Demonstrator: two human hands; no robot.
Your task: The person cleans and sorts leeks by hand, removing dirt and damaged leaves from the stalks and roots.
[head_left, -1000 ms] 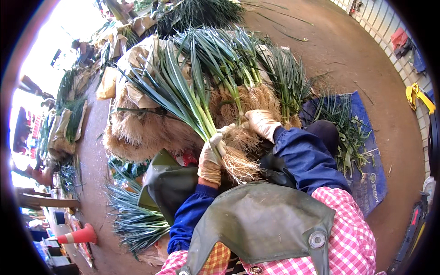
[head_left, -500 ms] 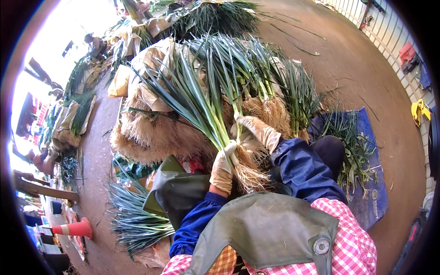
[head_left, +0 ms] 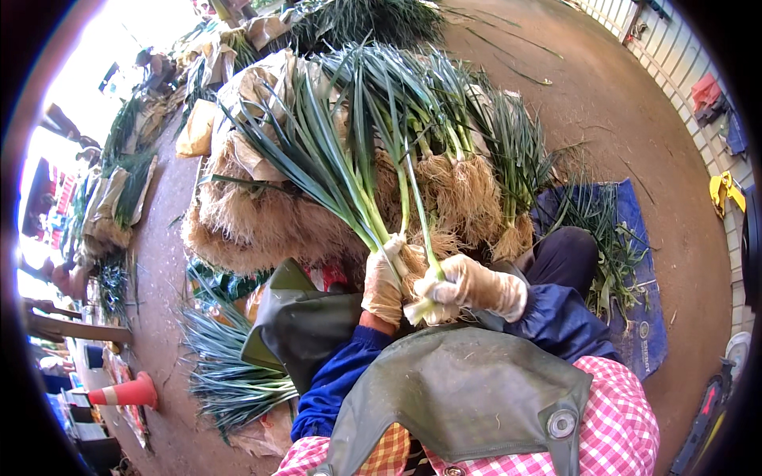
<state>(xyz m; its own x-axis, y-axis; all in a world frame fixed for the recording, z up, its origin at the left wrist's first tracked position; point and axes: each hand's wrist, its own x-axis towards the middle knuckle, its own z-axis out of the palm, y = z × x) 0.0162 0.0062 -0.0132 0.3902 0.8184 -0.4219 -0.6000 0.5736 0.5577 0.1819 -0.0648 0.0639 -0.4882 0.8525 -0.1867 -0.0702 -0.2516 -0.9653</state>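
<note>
My left hand [head_left: 382,284], in a pale soiled glove, is closed round the white lower stems of a bunch of leeks [head_left: 361,194]. Their long flat leaves fan up and away over the pile. My right hand [head_left: 476,287], gloved the same way, is closed close beside it on a slender green leaf stalk [head_left: 421,210]. That stalk runs down from among the leaves into my fingers, and a whitish end pokes out below them. Tan roots of the held bunch show between my hands, partly covered by the fingers.
A pile of leeks with shaggy roots [head_left: 262,214] lies just beyond my hands. More leeks [head_left: 238,369] lie at the left. Leaf scraps [head_left: 615,266] cover a blue sheet [head_left: 647,333] at the right. An orange cone [head_left: 131,391] stands far left; a tiled wall [head_left: 675,71] bounds the right.
My right hand has come down toward me from the stems, drawing the slender leaf stalk with it to beside my left hand. My left hand keeps its hold on the bunch.
</note>
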